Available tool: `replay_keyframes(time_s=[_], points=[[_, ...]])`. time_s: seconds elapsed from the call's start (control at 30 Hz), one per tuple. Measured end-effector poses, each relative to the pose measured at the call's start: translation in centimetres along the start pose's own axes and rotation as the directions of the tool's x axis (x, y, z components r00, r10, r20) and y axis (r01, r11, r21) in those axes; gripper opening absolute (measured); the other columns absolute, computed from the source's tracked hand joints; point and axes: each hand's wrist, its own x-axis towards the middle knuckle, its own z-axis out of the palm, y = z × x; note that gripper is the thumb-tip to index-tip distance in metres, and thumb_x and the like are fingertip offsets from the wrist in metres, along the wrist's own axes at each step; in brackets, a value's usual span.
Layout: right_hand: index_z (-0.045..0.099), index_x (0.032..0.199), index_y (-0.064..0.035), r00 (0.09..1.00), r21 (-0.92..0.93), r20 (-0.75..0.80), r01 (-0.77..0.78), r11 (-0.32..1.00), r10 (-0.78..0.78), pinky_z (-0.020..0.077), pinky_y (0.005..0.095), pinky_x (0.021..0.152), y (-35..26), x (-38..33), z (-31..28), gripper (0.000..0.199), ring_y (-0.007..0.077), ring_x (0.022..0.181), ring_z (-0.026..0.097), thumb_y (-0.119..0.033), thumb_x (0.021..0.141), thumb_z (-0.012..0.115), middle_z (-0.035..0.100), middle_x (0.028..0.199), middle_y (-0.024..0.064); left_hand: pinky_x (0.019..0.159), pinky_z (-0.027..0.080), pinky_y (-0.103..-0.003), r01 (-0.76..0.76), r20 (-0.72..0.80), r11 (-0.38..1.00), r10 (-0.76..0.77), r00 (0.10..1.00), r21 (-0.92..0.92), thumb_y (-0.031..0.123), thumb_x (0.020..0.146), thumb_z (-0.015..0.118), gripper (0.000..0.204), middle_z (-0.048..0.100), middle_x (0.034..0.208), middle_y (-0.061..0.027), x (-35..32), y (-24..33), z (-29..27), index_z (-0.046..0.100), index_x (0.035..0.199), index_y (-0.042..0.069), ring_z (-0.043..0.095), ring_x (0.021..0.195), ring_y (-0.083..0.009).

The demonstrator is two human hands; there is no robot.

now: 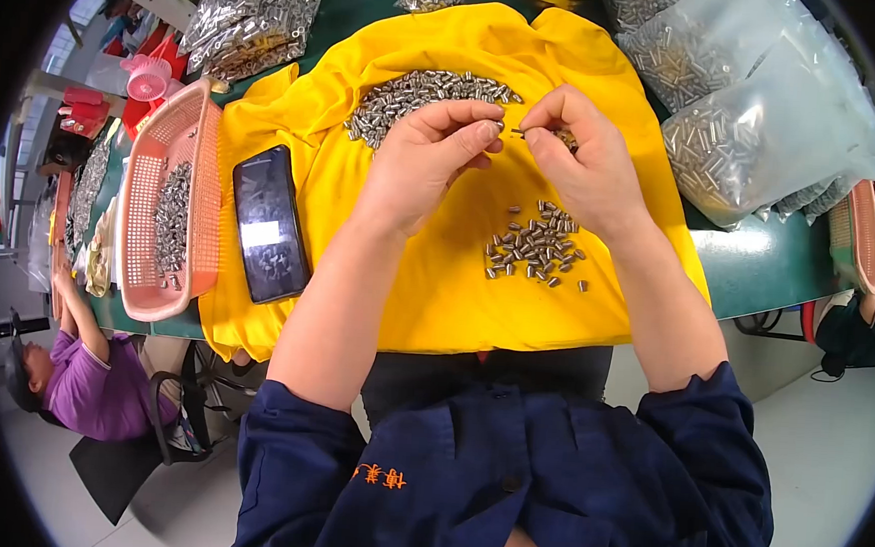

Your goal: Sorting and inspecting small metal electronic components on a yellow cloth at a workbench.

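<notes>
Both hands are raised close together over a yellow cloth [435,308]. My left hand [430,158] is closed in a pinch around a small metal part, mostly hidden by the fingertips. My right hand [585,162] pinches a thin, dark, pin-like piece [517,132] whose tip points toward the left hand. Behind the left hand lies a large pile of small silver metal cylinders [408,96]. A smaller pile of similar cylinders [540,242] is spread below and between the hands. Some small brass-coloured pieces [567,138] show partly behind the right hand.
A black phone [270,225] lies on the cloth at left, beside a pink plastic basket [207,199] holding metal parts. Clear bags of metal parts [716,150] crowd the right; another bag [257,22] stands at far left. A person in purple [115,384] sits at lower left.
</notes>
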Motion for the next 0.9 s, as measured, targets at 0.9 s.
replay_keyframes(time_s=[0.9], points=[[0.050,0.081,-0.0034,0.981,0.073,-0.087,-0.168,0.983,0.174,0.0353,0.0196,0.051,0.5,0.6,-1.5,0.007,0.0050,0.057,0.041,-0.009,0.077,0.049,0.049,0.066,-0.0017,0.068,0.047,-0.025,-0.030,-0.059,0.803,0.081,0.995,0.595,0.001,0.075,0.057,0.009,0.061,0.080,-0.0020,-0.4,-0.4,0.6,0.061,0.083,0.001,0.058,0.074,-0.0118]])
